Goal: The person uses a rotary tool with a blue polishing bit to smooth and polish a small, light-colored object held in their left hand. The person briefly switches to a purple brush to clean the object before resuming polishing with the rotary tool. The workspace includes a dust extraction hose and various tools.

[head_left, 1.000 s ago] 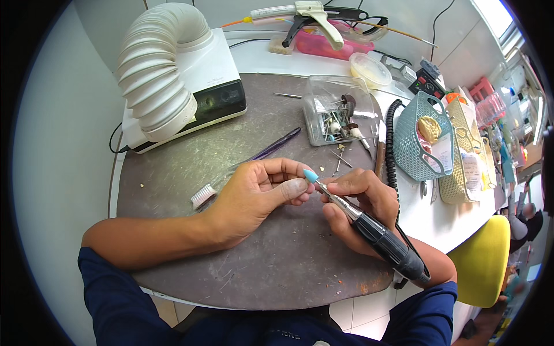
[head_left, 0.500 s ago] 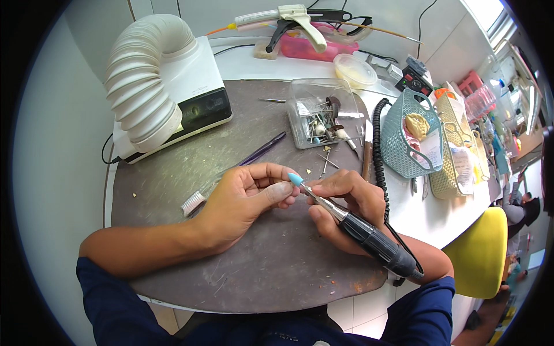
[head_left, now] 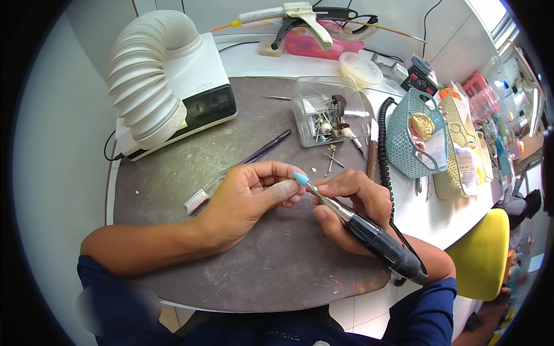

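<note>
My right hand (head_left: pixel 359 202) is wrapped round a black and silver rotary handpiece (head_left: pixel 375 239), its body slanting down toward my right forearm. A pale blue pointed polishing tip (head_left: pixel 300 179) sits on the end of its shank. My left hand (head_left: pixel 254 193) is closed, thumb and fingers pinched together right beside the tip; what they hold, if anything, is hidden. Whitish dust coats the left thumb. Behind the left hand lies a clear-handled toothbrush (head_left: pixel 198 201) with white bristles. Beyond both hands stands a clear plastic box (head_left: pixel 301 118) of assorted rotary burs and polishing wheels.
A white box unit with a ribbed hose (head_left: pixel 141 81) stands at the far left. At right are a black coiled cord (head_left: pixel 385 150), a wooden-handled knife (head_left: pixel 373 153), a blue-green basket (head_left: pixel 404 144) and a beige basket (head_left: pixel 450 179). A dispensing gun (head_left: pixel 306 20) lies at the back.
The whole view has shifted slightly. The blue tip now points a little more up and left, still beside the left fingertips. Both hands keep nearly the same grip.
</note>
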The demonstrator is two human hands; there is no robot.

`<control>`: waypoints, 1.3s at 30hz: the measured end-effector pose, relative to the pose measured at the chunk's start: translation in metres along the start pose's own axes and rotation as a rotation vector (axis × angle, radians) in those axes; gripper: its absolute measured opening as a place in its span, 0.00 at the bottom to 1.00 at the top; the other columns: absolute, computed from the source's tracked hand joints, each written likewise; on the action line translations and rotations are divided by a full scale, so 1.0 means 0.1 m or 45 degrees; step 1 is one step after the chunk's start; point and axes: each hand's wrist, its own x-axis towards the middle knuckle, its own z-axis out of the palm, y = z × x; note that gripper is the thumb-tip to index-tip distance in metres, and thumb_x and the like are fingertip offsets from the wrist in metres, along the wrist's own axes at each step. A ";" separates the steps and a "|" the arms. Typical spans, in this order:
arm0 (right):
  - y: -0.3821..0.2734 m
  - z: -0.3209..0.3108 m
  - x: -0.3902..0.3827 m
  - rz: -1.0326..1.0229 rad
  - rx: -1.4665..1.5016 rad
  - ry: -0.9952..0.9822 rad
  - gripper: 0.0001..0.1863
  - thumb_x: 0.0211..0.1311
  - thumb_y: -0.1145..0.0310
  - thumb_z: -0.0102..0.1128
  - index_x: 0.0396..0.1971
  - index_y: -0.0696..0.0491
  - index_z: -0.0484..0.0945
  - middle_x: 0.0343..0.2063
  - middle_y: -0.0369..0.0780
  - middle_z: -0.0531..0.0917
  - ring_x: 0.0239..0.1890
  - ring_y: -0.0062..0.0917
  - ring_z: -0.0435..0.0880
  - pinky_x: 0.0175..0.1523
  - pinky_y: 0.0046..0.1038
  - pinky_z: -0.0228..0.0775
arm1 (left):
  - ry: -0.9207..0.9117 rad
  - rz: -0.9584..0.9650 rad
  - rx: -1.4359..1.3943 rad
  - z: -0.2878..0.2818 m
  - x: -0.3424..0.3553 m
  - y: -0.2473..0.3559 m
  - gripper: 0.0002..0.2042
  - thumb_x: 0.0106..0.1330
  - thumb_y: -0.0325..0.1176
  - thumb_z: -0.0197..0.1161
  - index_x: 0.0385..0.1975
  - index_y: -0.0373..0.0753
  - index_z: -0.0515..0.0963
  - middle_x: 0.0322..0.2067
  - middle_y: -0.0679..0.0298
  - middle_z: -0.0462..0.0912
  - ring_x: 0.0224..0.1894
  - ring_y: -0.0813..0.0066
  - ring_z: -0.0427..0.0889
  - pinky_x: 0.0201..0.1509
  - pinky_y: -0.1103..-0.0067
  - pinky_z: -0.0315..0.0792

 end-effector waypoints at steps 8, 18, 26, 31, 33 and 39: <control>0.01 -0.01 0.01 -0.023 -0.011 0.005 0.12 0.47 0.78 0.68 0.33 0.64 0.78 0.29 0.49 0.84 0.31 0.34 0.88 0.38 0.27 0.79 | -0.018 0.010 0.010 -0.01 0.01 -0.02 0.09 0.69 0.27 0.61 0.47 0.33 0.76 0.40 0.64 0.80 0.42 0.81 0.77 0.49 0.83 0.72; 0.02 -0.03 -0.02 0.027 0.012 0.034 0.13 0.49 0.78 0.67 0.36 0.63 0.76 0.32 0.49 0.84 0.34 0.33 0.88 0.40 0.28 0.78 | 0.002 0.010 -0.023 0.00 0.02 -0.01 0.09 0.69 0.27 0.60 0.47 0.34 0.74 0.41 0.63 0.80 0.42 0.80 0.78 0.50 0.82 0.73; 0.03 -0.03 0.00 -0.047 -0.003 0.021 0.13 0.48 0.79 0.67 0.35 0.63 0.76 0.32 0.50 0.84 0.35 0.35 0.88 0.41 0.28 0.79 | 0.003 0.009 -0.046 0.01 0.01 0.01 0.10 0.69 0.28 0.60 0.47 0.35 0.74 0.42 0.63 0.80 0.45 0.79 0.79 0.52 0.81 0.74; 0.04 -0.03 0.00 -0.047 0.007 0.034 0.13 0.48 0.79 0.67 0.35 0.63 0.77 0.32 0.50 0.84 0.35 0.35 0.88 0.41 0.28 0.79 | 0.010 0.023 -0.039 0.02 0.00 0.01 0.11 0.69 0.27 0.61 0.48 0.34 0.74 0.42 0.62 0.81 0.46 0.78 0.80 0.52 0.80 0.75; 0.03 -0.03 -0.01 -0.027 0.017 0.052 0.13 0.48 0.79 0.67 0.35 0.63 0.77 0.32 0.50 0.84 0.35 0.35 0.88 0.41 0.28 0.79 | 0.000 0.023 -0.042 0.01 0.01 0.00 0.10 0.68 0.26 0.61 0.48 0.35 0.75 0.43 0.62 0.81 0.47 0.77 0.80 0.53 0.80 0.75; 0.03 -0.03 -0.01 -0.031 0.014 0.056 0.13 0.49 0.78 0.67 0.36 0.63 0.77 0.32 0.50 0.84 0.35 0.34 0.88 0.40 0.28 0.79 | -0.009 0.043 -0.065 0.01 0.00 0.00 0.10 0.66 0.23 0.62 0.46 0.35 0.75 0.44 0.61 0.81 0.48 0.76 0.81 0.53 0.79 0.75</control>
